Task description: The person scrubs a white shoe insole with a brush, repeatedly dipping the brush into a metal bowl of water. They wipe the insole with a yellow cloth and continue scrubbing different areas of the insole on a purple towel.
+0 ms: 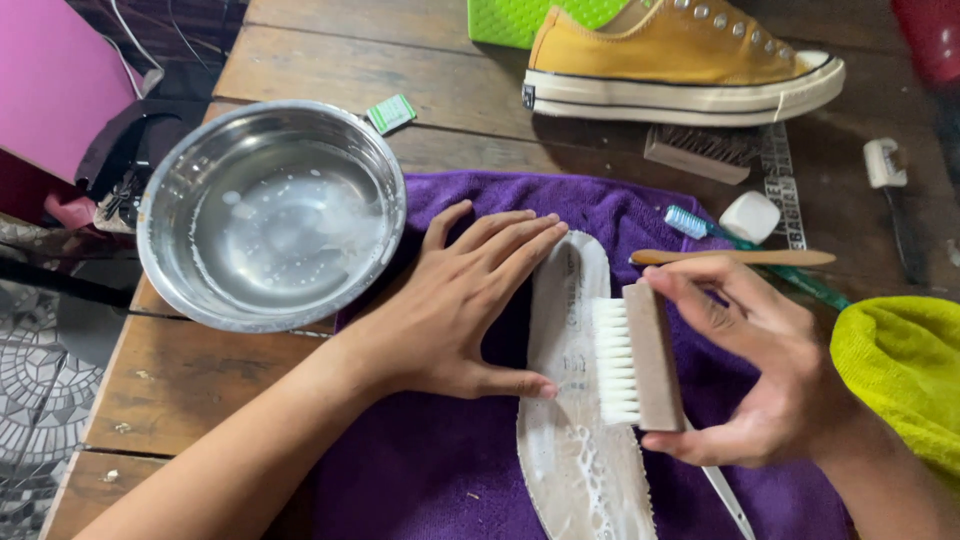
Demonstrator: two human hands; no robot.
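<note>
A white shoe insole (572,440) lies on a purple towel (440,470), wet and foamy toward its near end. My left hand (470,300) lies flat on the towel, fingers pressing the insole's far left edge and thumb on its side. My right hand (760,370) holds a wooden brush with white bristles (635,355), bristles facing left, just over the insole's right edge.
A steel bowl of soapy water (272,212) sits at the left on the wooden table (190,380). At the back lie a yellow sneaker (680,65), a dark-bristled brush (700,150), a toothbrush (690,222), a wooden stick (740,258) and a white block (750,216). A yellow-green cloth (900,370) is at right.
</note>
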